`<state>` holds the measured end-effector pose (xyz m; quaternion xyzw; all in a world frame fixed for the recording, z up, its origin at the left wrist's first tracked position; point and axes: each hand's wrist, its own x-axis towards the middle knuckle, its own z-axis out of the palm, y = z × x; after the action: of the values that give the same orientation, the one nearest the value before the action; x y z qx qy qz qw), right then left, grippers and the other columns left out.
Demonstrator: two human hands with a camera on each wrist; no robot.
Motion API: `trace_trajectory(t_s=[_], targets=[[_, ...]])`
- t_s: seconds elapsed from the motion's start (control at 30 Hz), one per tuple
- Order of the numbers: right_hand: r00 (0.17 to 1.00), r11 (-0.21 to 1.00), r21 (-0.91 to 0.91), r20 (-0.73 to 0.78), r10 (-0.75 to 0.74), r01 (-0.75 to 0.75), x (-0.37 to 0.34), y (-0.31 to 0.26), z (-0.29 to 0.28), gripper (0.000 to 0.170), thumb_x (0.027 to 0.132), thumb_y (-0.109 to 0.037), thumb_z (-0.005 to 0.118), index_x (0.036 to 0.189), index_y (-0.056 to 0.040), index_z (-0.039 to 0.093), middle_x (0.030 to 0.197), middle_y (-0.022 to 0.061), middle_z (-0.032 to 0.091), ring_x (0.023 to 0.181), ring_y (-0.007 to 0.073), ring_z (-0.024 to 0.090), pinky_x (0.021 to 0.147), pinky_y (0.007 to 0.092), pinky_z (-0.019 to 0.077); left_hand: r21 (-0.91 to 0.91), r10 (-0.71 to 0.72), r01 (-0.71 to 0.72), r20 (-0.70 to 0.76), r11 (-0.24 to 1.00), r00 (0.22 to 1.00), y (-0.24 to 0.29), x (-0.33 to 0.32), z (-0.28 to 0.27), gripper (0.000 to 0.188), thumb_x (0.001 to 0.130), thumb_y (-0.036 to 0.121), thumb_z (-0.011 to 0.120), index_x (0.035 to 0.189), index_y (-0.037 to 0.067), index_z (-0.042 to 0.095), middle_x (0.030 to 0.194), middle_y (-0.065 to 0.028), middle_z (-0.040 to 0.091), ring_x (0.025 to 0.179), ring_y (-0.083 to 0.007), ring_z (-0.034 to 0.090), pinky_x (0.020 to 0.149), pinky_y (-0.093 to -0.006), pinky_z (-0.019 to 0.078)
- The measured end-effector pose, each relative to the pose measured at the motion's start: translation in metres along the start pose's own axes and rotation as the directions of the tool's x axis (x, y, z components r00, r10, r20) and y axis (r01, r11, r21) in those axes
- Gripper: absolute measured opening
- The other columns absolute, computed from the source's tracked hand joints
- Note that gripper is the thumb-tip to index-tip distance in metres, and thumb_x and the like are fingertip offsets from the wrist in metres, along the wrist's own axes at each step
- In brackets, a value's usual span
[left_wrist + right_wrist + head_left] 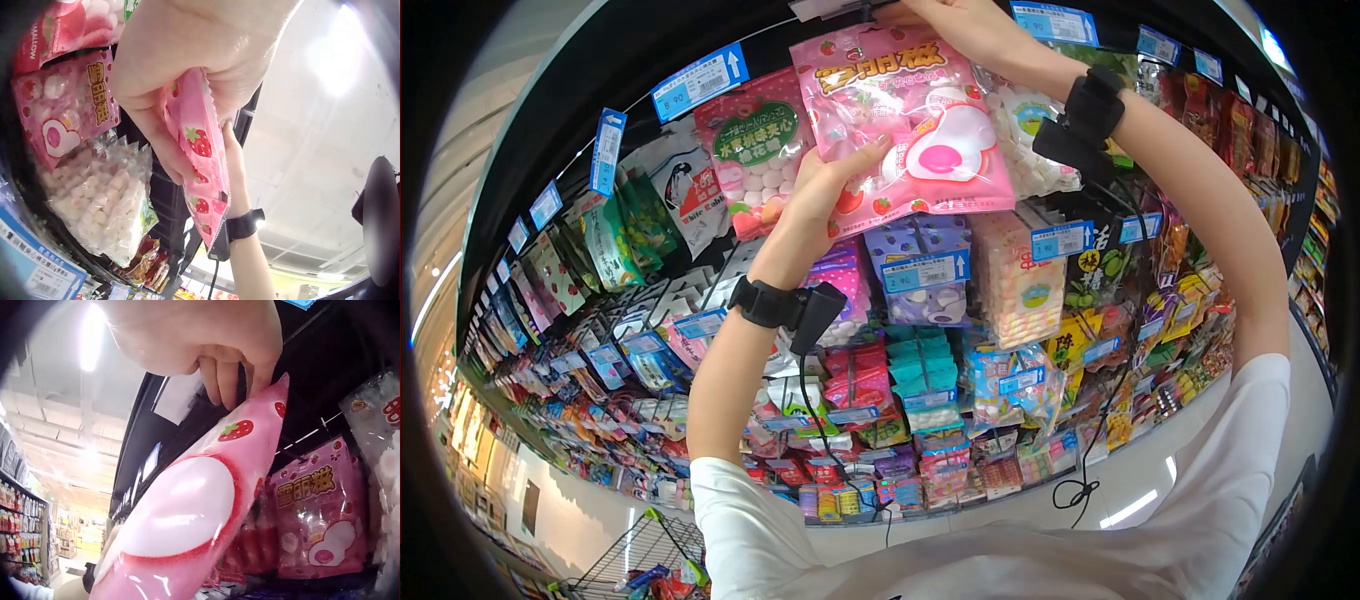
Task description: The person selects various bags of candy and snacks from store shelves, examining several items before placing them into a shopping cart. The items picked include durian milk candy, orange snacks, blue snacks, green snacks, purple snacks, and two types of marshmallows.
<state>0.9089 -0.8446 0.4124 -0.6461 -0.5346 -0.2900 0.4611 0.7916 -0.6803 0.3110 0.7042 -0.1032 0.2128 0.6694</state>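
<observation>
A pink strawberry-print bag [875, 120] is held up in front of the rack. My left hand [832, 185] grips its left side, thumb across the front; in the left wrist view that hand [194, 44] wraps round the bag [201, 144], seen edge-on. At the bag's top edge is my right hand [970, 30], partly cut off in the head view. In the right wrist view its curled fingers [226, 381] pinch the top of the bag [194, 494]; the thumb is hidden. A similar pink bag [319, 512] hangs behind.
Marshmallow bags [755, 140] hang to the left, and white ones [1025, 130] to the right. Blue price tags [925, 272] stick out in front of lower rows of packets. A wire cart [635, 560] with packets in it stands at the lower left. Cables dangle from both wrists.
</observation>
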Motion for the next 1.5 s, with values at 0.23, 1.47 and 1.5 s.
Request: trace_trajectory(t_s=[0.23,1.47,1.5], targets=[[0.98,0.931,-0.362,0.198,0.021,0.053,-0.004,-0.031,-0.003,0.05,0.098,-0.034,0.033,0.081,0.0026,0.063,0.072,0.0256,0.06,0.065,0.036,0.061,0.06,0.0414,0.0461,-0.031,0.003,-0.003,0.018,1.0,1.0,-0.005,0.006,-0.003,0.04,0.08,0.02,0.069,0.112,0.002,0.056,0.101,-0.0052,0.062,0.089,-0.0113,0.06,0.077,-0.0264,0.0483],[0.997,0.982,-0.19,0.08,-0.007,0.022,-0.118,0.054,0.082,0.083,0.081,-0.019,0.06,0.145,-0.0164,0.007,0.13,0.0433,0.017,0.122,0.0607,0.021,0.104,0.0494,0.0311,0.871,0.615,-0.45,0.248,0.197,0.749,-0.05,0.02,-0.024,0.101,0.067,0.012,0.078,0.145,0.019,0.015,0.127,-0.0362,0.026,0.111,-0.051,0.047,0.086,-0.0462,0.048],[0.998,0.978,-0.206,0.066,-0.022,0.035,-0.113,0.062,0.086,0.085,0.08,-0.017,0.059,0.146,-0.0163,0.006,0.129,0.0448,0.017,0.121,0.0618,0.024,0.104,0.0495,0.0308,0.874,0.61,-0.443,0.243,0.2,0.754,-0.052,0.026,-0.024,0.101,0.067,0.012,0.078,0.145,0.019,0.015,0.127,-0.0362,0.026,0.111,-0.051,0.047,0.086,-0.0462,0.048]])
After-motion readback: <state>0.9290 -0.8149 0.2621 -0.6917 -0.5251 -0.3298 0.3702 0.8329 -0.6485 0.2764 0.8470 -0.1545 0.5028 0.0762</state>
